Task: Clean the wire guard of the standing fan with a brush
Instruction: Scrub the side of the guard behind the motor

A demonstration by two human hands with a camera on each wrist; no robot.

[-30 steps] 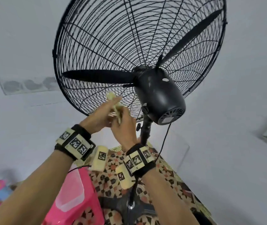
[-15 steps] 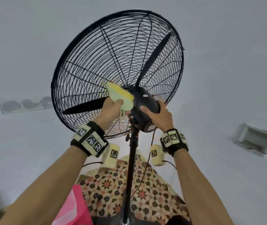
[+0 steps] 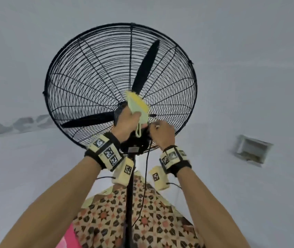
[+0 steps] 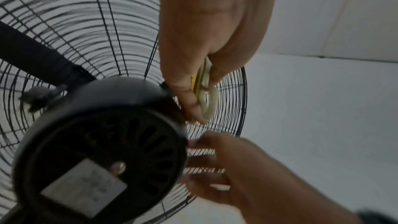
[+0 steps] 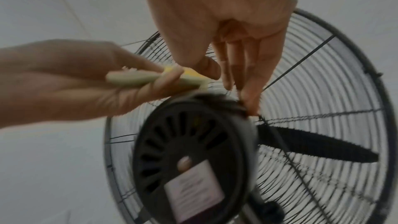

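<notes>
Pale walls fill the head view, patterned floor [image 3: 117,217] below, and the standing fan [image 3: 129,194] rises dead centre. Left hand [image 3: 127,122] grips the brush [image 3: 139,106] against the wire guard [image 3: 81,72] at the hub; right hand [image 3: 162,133] sits just right of it, fingers curled at the motor housing [image 3: 135,144].

Left wrist view: the fingers [image 4: 189,101] clamp round the brush's loop handle [image 4: 207,101].

Right wrist view: right fingertips [image 5: 249,101] touch the housing's edge, though I cannot tell whether they pinch anything.

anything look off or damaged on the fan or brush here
Nothing stands out. The wire guard looks round and unbent, the blades whole. The left hand holds the brush against the guard near the motor housing.
</notes>
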